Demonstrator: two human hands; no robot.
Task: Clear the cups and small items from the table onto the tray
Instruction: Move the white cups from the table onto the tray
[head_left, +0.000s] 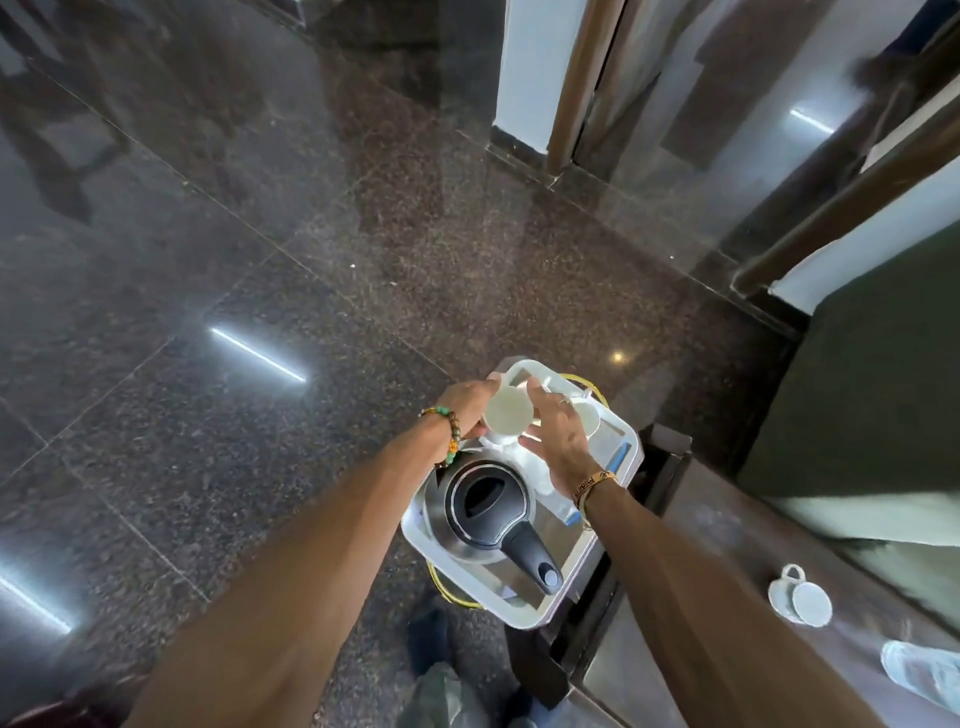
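A white tray (618, 478) rests on a gold-framed stand beside the dark table (722, 525). My left hand (467, 408) grips a white cup (506, 413) just above the tray's far end. My right hand (558, 431) hovers over the same cup with fingers spread, touching its right side. Another white cup (589, 415) sits on the tray behind my right hand, mostly hidden. A steel kettle (488, 506) with a black lid and handle fills the tray's near half. On the table one white cup (800, 597) lies on its side.
A clear plastic item (919, 675) lies at the table's near right edge. A dark panel (872, 384) stands behind the table. Polished granite floor (260, 260) spreads to the left and ahead. A wooden door frame (576, 88) is at the far right.
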